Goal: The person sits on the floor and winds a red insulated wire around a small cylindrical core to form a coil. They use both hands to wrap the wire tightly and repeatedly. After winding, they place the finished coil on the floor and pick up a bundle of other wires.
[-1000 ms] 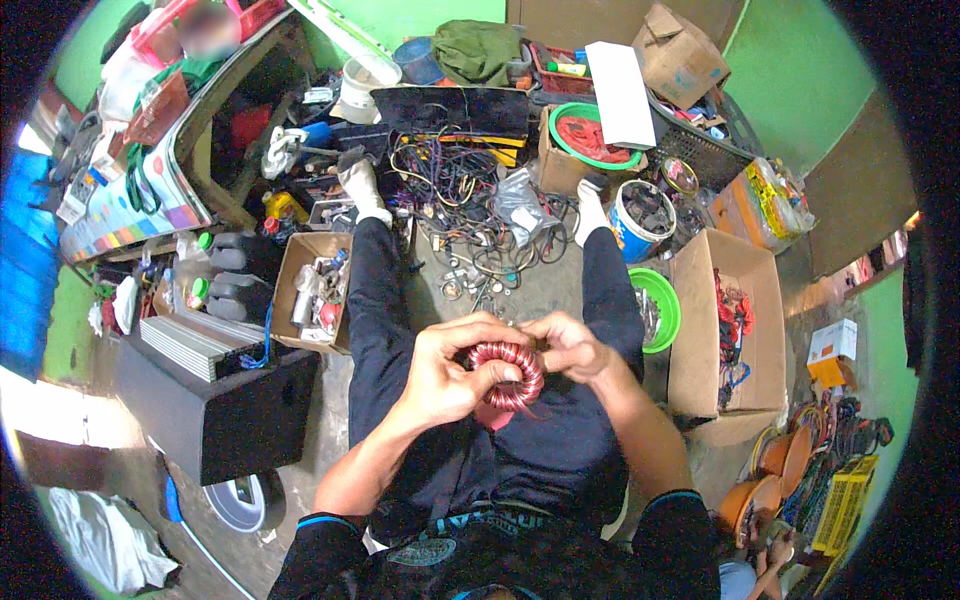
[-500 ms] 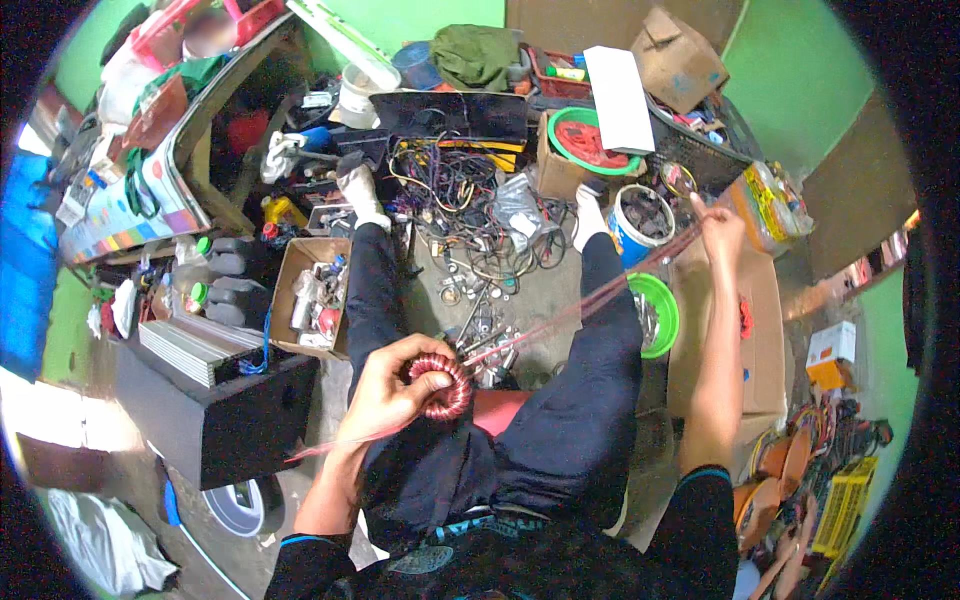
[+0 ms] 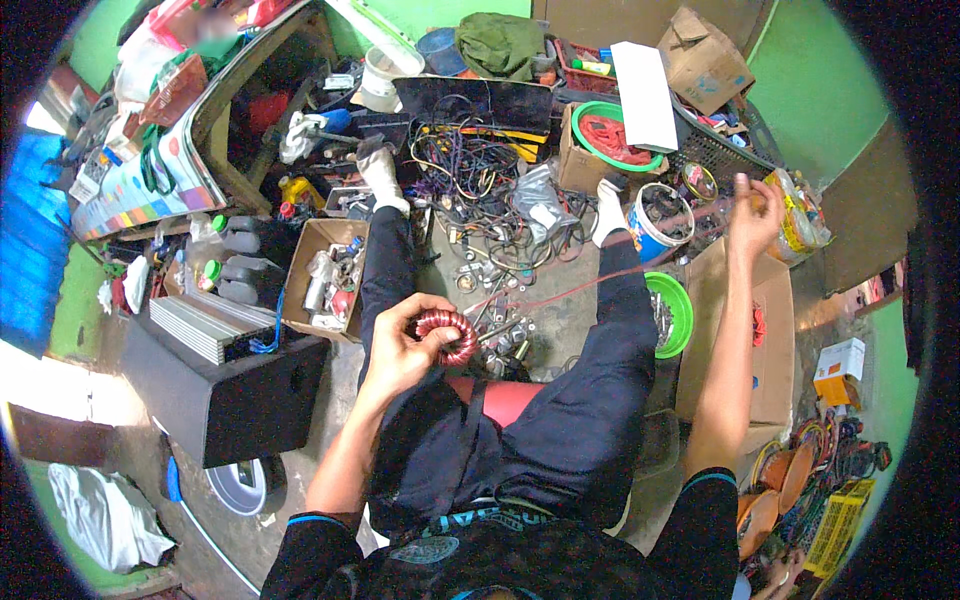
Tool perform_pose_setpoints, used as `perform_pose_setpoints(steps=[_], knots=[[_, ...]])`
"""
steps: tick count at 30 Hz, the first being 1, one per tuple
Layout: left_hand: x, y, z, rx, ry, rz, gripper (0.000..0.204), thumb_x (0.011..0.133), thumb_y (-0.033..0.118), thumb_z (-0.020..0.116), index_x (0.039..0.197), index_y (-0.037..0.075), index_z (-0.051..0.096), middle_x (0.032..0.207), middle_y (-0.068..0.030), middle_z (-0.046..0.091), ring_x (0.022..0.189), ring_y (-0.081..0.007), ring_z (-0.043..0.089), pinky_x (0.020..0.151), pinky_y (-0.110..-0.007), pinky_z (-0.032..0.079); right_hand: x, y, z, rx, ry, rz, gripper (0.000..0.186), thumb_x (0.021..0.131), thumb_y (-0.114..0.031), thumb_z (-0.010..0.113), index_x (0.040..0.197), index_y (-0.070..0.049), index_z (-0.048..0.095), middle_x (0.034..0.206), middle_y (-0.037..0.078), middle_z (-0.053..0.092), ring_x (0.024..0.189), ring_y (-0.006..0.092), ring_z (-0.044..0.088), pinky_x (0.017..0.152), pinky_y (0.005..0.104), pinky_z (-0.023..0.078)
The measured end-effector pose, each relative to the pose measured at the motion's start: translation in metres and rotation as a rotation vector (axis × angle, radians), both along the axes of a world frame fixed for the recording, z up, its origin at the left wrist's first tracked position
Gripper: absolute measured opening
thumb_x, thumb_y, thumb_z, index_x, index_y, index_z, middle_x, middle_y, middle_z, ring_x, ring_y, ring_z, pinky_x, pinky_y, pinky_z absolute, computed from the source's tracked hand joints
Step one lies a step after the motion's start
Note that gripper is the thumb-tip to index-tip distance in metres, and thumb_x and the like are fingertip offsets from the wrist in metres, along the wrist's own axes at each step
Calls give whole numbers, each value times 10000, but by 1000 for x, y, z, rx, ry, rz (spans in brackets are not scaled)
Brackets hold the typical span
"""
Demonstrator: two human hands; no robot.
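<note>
My left hand [image 3: 405,345] grips a ring-shaped coil [image 3: 456,343] wound with shiny copper wire, thumb across its front, over my left thigh. Strands of thin reddish wire [image 3: 560,290] stretch from the coil up and rightward to my right hand [image 3: 755,215], raised at arm's length above a large cardboard box [image 3: 775,360], fingers curled on the wire. Small metal parts [image 3: 500,340] and a tangle of cables [image 3: 455,170] lie on the floor between and beyond my legs.
A black speaker-like cabinet [image 3: 225,405] carrying a finned metal block [image 3: 200,325] and a box of parts [image 3: 325,280] stand left. A green basin [image 3: 680,310] and paint bucket [image 3: 660,230] sit right. Clutter lines the wall. Another person's hand [image 3: 785,565] shows at lower right.
My right hand has left the coil and moved far up and right, drawing wire out. My left hand, with the coil, has moved left and slightly upward in the picture.
</note>
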State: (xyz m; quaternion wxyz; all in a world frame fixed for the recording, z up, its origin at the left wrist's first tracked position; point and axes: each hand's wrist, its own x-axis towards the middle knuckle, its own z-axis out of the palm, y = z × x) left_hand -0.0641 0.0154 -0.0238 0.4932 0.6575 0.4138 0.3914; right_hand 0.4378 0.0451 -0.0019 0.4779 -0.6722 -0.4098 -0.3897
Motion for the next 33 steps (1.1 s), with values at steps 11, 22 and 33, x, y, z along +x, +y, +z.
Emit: perform_pose_setpoints(steps=[11, 22, 33], knots=[[28, -29, 14, 60, -247, -5, 271, 737, -127, 706, 972, -12, 636, 920, -62, 666, 848, -119, 645, 765, -250, 531, -247, -37, 27, -958, 64, 1486, 199, 891, -134, 611, 1053, -25, 653, 1019, 161, 660, 984, 309, 637, 840, 381, 489], [41, -34, 1, 150, -164, 150, 315, 796, 12, 743, 1090, -32, 639, 950, -95, 694, 863, -128, 653, 774, -256, 526, -276, -80, 52, -643, -317, 1146, 123, 730, -151, 655, 731, -52, 582, 720, 75, 537, 649, 220, 588, 528, 339, 481], [48, -38, 2, 470, -312, 57, 281, 750, -35, 748, 996, -51, 614, 921, -172, 677, 827, -221, 669, 754, -308, 537, -264, -92, 53, -490, -96, 955, 116, 702, -118, 751, 770, -95, 660, 683, 29, 569, 561, 220, 581, 477, 331, 454]])
